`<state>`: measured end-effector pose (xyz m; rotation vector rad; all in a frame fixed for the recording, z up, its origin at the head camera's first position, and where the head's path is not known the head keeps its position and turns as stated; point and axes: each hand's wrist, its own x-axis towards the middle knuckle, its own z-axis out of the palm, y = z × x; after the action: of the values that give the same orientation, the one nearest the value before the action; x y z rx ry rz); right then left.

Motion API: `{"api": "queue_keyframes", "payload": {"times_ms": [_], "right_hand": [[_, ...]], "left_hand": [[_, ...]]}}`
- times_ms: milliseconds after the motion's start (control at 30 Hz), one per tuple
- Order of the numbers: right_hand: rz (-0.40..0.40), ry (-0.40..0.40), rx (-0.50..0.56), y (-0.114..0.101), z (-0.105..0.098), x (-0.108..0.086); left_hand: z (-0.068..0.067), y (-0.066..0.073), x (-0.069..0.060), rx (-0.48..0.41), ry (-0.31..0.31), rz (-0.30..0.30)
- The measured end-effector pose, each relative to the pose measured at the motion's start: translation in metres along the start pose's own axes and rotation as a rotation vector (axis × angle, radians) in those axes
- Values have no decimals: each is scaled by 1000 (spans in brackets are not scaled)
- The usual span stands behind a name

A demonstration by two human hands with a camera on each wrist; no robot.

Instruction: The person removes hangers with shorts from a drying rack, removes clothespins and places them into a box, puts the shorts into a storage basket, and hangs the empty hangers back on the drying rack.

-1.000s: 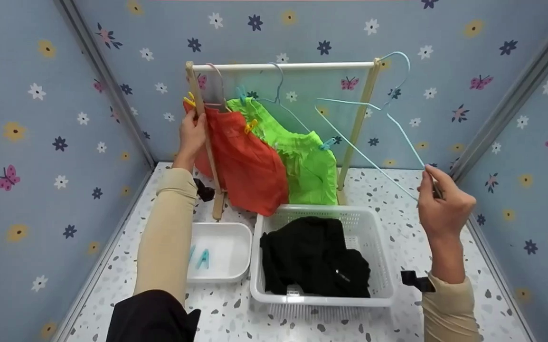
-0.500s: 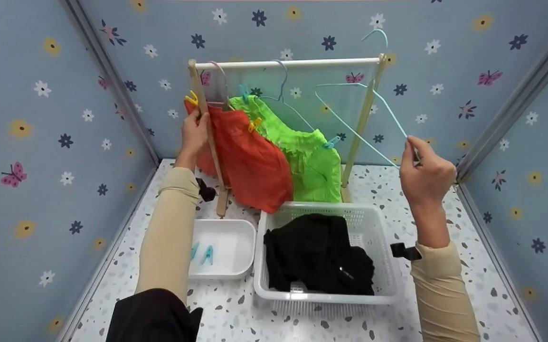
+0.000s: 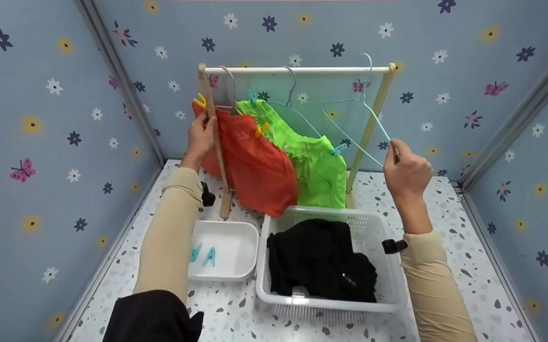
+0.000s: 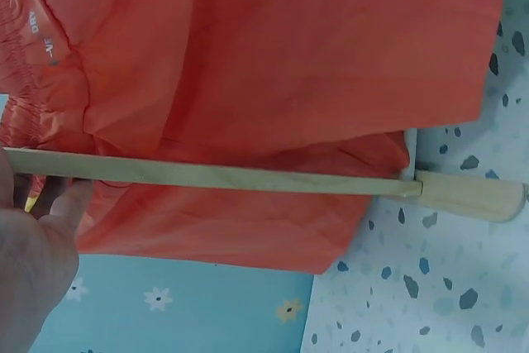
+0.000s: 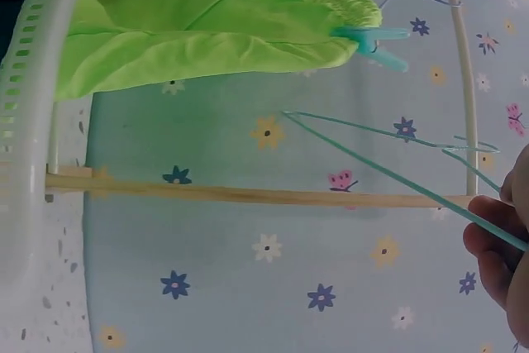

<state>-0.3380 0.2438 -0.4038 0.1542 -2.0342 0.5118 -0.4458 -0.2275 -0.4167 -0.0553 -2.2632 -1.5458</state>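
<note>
My left hand grips the left wooden post of the rack beside the orange shorts, just below a yellow clip. My right hand pinches one corner of a bare light-blue hanger. That hanger's hook is at the right part of the white rod; whether it rests there I cannot tell. In the right wrist view the fingers curl round the hanger. Green shorts, clipped with blue clips, hang between the orange shorts and the bare hanger.
A white basket with black cloth stands in front of the rack. To its left is a white tray with blue clips. Flowered walls stand at the sides and back.
My right hand has moved left with the bare hanger, bringing its hook from beyond the right post to the rod. My left hand stays at the left post.
</note>
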Motion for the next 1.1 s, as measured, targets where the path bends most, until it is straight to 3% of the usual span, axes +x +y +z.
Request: {"api": "queue_keyframes", "payload": {"times_ms": [300, 467, 633, 767, 933, 1100], "right_hand": [[-44, -154, -21, 12, 17, -21], [-11, -235, -11, 16, 22, -35], [-4, -233, -18, 15, 26, -43], [-44, -225, 60, 10, 32, -42], [-5, -306, 200, 3, 43, -40], [99, -538, 390, -3, 55, -40]], "left_hand": [[1, -3, -2, -20, -11, -27], [3, -5, -7, -25, -33, -47], [3, -5, -8, -24, -36, -63], [2, -2, -7, -9, -20, -53], [2, 1, -4, -1, -14, -57], [1, 2, -4, -3, -5, -49]]}}
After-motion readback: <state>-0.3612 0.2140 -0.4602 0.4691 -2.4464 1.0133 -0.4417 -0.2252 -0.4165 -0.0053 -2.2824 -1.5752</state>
